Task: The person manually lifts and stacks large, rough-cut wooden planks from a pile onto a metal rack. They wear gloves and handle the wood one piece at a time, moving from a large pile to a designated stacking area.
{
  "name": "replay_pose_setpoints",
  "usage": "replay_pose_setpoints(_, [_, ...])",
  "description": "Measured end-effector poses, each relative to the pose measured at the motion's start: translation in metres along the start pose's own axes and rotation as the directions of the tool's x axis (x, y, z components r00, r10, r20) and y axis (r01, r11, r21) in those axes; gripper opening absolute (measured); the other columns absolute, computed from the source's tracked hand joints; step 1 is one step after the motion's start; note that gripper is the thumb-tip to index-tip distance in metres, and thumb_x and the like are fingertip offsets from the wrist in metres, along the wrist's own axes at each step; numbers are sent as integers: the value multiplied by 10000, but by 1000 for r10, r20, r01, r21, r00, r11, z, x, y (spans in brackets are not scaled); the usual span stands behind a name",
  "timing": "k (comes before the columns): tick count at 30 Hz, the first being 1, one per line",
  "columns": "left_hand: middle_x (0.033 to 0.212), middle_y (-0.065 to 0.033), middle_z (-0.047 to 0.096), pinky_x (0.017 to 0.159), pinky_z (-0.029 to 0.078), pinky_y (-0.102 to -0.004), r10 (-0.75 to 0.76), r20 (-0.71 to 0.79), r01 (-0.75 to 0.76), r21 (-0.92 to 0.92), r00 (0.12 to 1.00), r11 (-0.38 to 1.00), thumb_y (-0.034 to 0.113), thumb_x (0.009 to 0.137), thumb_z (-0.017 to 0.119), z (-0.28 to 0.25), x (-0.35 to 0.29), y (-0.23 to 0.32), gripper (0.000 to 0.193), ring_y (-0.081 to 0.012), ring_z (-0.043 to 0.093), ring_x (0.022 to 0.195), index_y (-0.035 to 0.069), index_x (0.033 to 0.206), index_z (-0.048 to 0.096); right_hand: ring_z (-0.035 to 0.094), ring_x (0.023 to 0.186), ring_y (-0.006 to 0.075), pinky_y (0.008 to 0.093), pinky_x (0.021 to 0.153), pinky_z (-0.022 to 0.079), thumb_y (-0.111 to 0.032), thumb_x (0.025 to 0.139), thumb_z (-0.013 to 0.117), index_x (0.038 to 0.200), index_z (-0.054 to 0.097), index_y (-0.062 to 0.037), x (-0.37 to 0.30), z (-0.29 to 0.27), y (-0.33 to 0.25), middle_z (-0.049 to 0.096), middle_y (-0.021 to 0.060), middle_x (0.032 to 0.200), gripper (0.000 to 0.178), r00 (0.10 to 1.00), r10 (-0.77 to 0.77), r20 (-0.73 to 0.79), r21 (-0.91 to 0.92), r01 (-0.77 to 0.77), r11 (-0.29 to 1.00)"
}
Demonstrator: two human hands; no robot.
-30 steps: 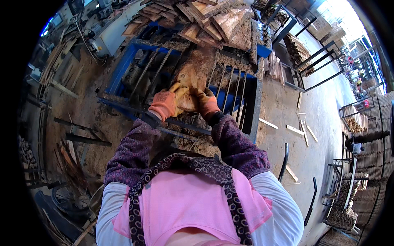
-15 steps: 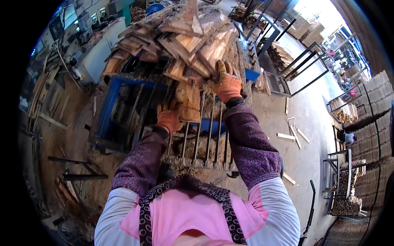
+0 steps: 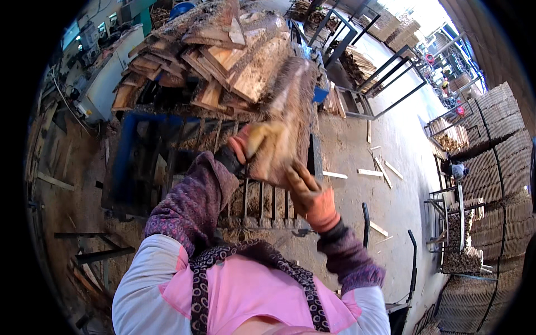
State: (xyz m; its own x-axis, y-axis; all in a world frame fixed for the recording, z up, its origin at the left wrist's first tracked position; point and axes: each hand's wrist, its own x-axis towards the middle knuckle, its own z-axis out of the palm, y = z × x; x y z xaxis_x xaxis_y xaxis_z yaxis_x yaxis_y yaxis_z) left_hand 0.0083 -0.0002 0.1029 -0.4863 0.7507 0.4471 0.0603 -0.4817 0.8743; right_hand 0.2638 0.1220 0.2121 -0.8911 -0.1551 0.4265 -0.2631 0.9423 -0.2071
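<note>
A long, rough-edged wooden board [image 3: 287, 103], dusted with sawdust, slopes toward me along the right side of a board pile [image 3: 245, 47]. My left hand [image 3: 259, 138], in an orange and yellowish work glove, is closed across its near part from the left. Motion blurs those fingers. At the board's near right corner, my right hand [image 3: 310, 195], in the same kind of glove, grips the edge with its fingers along the wood. The underside of the near end is hidden. Below lies a rack of dark metal bars [image 3: 245, 198].
A blue machine frame [image 3: 125, 148] stands left of the bars. Loose wooden strips [image 3: 382, 170] lie on the floor at right. Black metal racks [image 3: 385, 84] stand beyond, and tall stacks of slats [image 3: 486, 142] line the far right. Sawdust covers the bars' surroundings.
My left hand has moved up and right onto the long board. My right hand has come back toward me to its near end. The shorter wood piece between my hands is no longer visible.
</note>
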Motion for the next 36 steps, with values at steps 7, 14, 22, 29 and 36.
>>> replay_pose_setpoints(7, [1163,-195,688,942,556,-372,-307,58,312,-200,950,929,204,1026,571,77,-136,-189,267,-278,677,1068,11,897,703,613,1120,240,350,885,547,-245,898,783,1578,225,-19,-181,76,-50,545,145,1350,909,540,789,293,904,-424,-45])
replay_pose_setpoints(14, [1179,-137,702,991,524,-323,-589,-255,640,362,767,677,236,1005,606,100,-229,-63,402,-233,676,1043,-41,1296,616,637,1002,163,309,834,552,-213,971,725,1467,413,3,-180,139,-64,643,105,1188,624,700,593,398,917,-322,-235])
replay_pose_setpoints(22, [1376,-254,612,1071,479,-411,-448,-353,558,661,821,502,300,866,776,89,-265,84,996,-354,618,1264,110,1626,161,594,1062,238,310,906,536,-349,1055,553,1341,514,-24,-57,228,-31,618,150,1220,435,781,31,624,286,-191,-939])
replay_pose_setpoints(29, [1194,-246,672,858,523,-515,-290,-482,475,874,827,-97,353,777,841,56,-247,89,816,-458,637,1043,114,1475,494,626,1092,248,374,914,532,-304,991,651,1350,470,48,0,202,-63,635,153,1201,535,677,375,633,766,-477,-431])
replay_pose_setpoints(36, [1025,-187,733,788,558,-520,-390,-547,495,837,740,-235,284,778,823,-1,-224,48,723,-416,694,941,200,1443,551,615,1141,311,411,995,497,-500,900,722,1474,414,38,67,158,-1,621,217,1282,845,771,542,333,934,-350,-75])
